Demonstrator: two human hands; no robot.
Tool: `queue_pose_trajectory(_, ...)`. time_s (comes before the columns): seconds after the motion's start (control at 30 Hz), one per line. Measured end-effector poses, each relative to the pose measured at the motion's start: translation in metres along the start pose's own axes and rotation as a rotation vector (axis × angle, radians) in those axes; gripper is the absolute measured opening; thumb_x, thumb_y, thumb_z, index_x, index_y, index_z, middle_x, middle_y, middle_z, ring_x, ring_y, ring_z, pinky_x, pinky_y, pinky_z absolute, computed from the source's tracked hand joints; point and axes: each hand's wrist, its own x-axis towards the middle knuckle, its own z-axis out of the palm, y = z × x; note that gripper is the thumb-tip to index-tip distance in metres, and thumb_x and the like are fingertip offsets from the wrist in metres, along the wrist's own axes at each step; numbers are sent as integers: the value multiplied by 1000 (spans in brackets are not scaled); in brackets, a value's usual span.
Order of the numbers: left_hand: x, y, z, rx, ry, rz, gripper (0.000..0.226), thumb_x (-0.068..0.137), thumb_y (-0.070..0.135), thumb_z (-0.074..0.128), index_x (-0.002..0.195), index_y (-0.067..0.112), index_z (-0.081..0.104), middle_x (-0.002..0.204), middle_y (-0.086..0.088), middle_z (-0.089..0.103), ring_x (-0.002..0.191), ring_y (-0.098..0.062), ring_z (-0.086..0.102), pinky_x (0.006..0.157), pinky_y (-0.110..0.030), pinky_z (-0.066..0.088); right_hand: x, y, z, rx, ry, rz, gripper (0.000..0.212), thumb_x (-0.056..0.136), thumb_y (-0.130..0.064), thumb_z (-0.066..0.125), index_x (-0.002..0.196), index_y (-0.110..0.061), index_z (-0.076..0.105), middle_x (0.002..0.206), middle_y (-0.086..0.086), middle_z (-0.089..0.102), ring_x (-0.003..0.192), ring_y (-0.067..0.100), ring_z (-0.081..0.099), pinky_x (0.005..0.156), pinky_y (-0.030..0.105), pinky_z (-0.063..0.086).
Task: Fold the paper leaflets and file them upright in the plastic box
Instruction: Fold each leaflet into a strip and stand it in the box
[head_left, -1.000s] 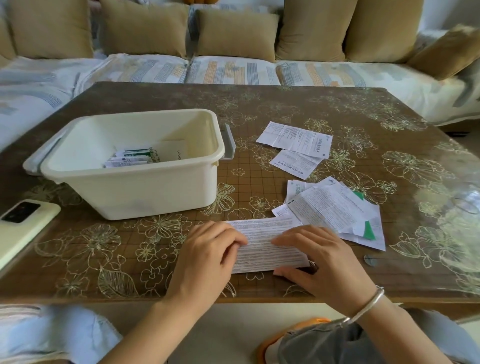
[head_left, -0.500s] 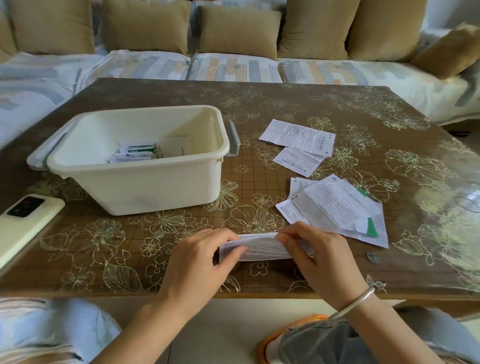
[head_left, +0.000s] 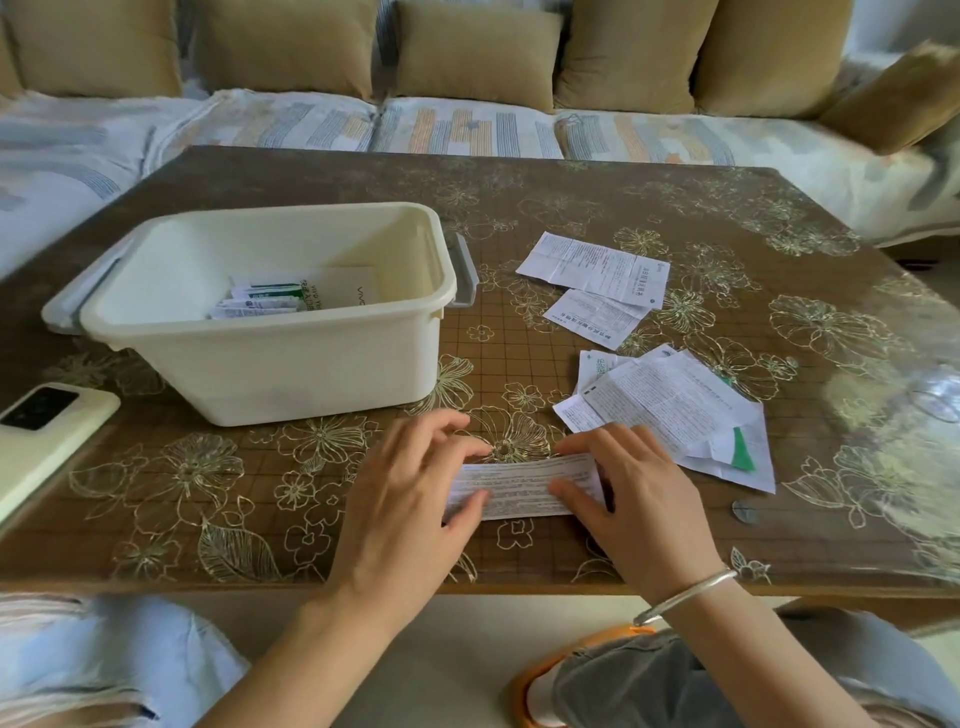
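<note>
A narrow folded paper leaflet (head_left: 519, 486) lies flat on the table near the front edge. My left hand (head_left: 410, 499) presses its left end with the thumb, fingers spread above it. My right hand (head_left: 639, 499) presses its right end with the thumb on top and fingers over the far edge. The cream plastic box (head_left: 260, 364) stands to the left behind my hands, holding several folded leaflets (head_left: 260, 301) and a white booklet. Unfolded leaflets lie to the right: a loose pile (head_left: 675, 405) and two sheets (head_left: 597, 280) farther back.
A pale phone (head_left: 47, 431) lies at the table's left edge. The brown table with a floral cover (head_left: 675, 197) has a sofa with tan cushions (head_left: 467, 57) behind it. A small coin-like disc (head_left: 744, 512) sits right of my right hand.
The leaflet was lifted and folded over in half lengthwise, and now lies flat again as a narrower strip under both hands.
</note>
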Motion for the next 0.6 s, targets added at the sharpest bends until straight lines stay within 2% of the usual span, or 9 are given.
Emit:
queue_pose_trajectory(0.07,2,3,-1,83,-4,75,26,74,24,77,99,23,70,108,6,61,98,-15,54,84,-33,43,4,-2,-3,-24,-49,8,28,79,-42,70,103,-30,64,97,-12,59,87,8,46,56,15,38)
queue_pose_trajectory(0.13,4,6,-1,105,-39,119,19,76,20,77,93,25,71,94,10,62,88,-14,55,77,-31,39,10,-5,-9,-38,-135,34,31,82,-49,64,107,-31,61,103,-12,56,94,8,43,62,19,38)
queue_pose_trajectory(0.27,4,7,2,-7,-100,18,17,78,24,76,95,28,72,89,15,63,82,-8,56,74,-28,41,26,-16,-19,-100,-347,86,50,77,-62,62,114,-30,52,112,-9,52,106,13,42,83,25,39)
queue_pose_trajectory(0.37,2,6,4,-135,-93,-70,20,78,40,69,96,32,72,87,19,61,79,-5,52,71,-28,41,38,-20,-24,-145,-483,122,57,74,-61,67,113,-25,48,111,-5,54,100,14,45,78,25,35)
queue_pose_trajectory(0.47,1,11,6,-169,-97,-123,27,74,47,61,96,34,70,84,20,59,79,-4,50,71,-27,40,47,-22,-28,-151,-585,137,52,75,-60,67,108,-23,51,102,-6,57,87,12,46,68,25,34)
queue_pose_trajectory(0.6,2,16,9,-130,-91,-155,37,71,59,51,97,38,67,82,21,53,79,-4,46,71,-27,33,48,-24,-28,-149,-581,152,44,73,-61,69,94,-23,59,88,-8,53,81,11,47,54,15,30)
